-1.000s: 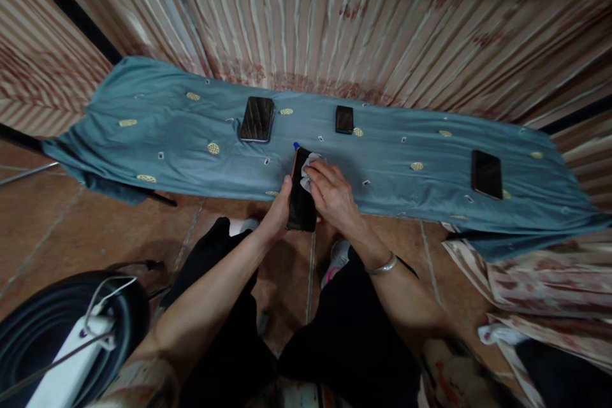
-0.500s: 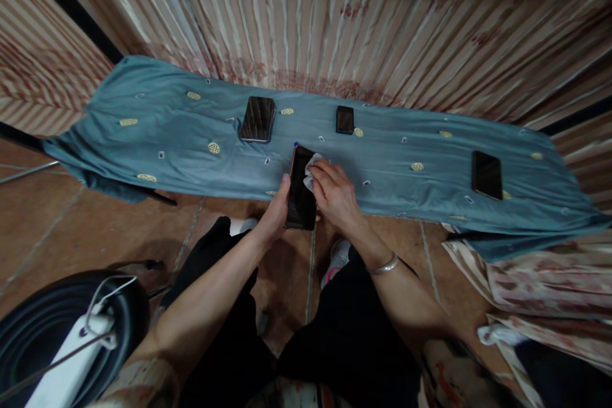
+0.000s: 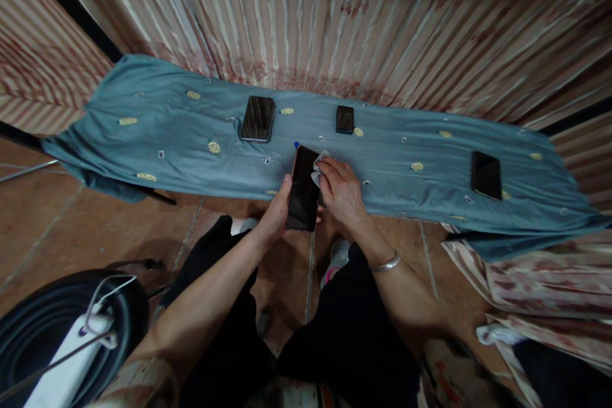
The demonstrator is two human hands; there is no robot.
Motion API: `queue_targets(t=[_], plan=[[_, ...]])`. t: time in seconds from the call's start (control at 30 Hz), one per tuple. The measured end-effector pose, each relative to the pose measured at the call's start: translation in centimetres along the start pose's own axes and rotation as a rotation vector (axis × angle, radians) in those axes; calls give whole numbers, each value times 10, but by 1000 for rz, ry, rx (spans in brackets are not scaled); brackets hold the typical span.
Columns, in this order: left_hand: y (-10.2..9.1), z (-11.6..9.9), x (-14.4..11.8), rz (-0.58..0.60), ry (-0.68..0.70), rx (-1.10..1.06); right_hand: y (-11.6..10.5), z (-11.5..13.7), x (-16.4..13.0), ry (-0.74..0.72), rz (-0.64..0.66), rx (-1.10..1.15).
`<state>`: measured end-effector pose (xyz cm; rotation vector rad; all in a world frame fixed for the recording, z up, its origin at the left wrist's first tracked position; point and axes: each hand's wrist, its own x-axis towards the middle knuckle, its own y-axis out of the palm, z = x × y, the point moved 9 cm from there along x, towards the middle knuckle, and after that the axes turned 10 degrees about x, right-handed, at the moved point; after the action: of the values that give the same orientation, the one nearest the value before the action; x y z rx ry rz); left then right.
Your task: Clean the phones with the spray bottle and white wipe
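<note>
My left hand (image 3: 276, 210) grips a black phone (image 3: 303, 190) by its lower left edge, screen up, over the near edge of a cloth-covered table. My right hand (image 3: 340, 190) presses a small white wipe (image 3: 317, 168) against the phone's upper right edge. A silver bangle (image 3: 385, 262) sits on my right wrist. A small blue tip (image 3: 296, 144) peeks out just behind the phone's top.
A blue-grey cloth (image 3: 157, 134) with yellow motifs covers the table. On it lie a large phone (image 3: 257, 118), a small phone (image 3: 345, 119) and another phone (image 3: 486, 174) at the right. Striped curtains hang behind. A black tyre (image 3: 43, 325) stands at the lower left on the tiled floor.
My right hand with the wipe has slid from the phone's upper screen towards its right edge. The phone has tilted slightly; the left hand keeps its grip.
</note>
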<state>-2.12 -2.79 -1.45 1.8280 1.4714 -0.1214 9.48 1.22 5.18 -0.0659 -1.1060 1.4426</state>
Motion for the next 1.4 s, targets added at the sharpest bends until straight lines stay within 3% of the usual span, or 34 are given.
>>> queue_targets(t=[0.23, 0.5, 0.87, 1.07, 1.4], plan=[[-2, -12, -2, -99, 11, -37, 11, 15, -4, -27, 58, 14], [-14, -21, 4, -161, 151, -62, 16, 27, -7, -53, 84, 21], [-2, -15, 0, -213, 115, -145, 22, 54, -6, -170, 135, 104], [-8, -17, 3, -162, 131, -125, 16, 49, -6, -182, 107, 103], [-16, -30, 3, -185, 195, -62, 12, 38, -9, -144, 69, 52]])
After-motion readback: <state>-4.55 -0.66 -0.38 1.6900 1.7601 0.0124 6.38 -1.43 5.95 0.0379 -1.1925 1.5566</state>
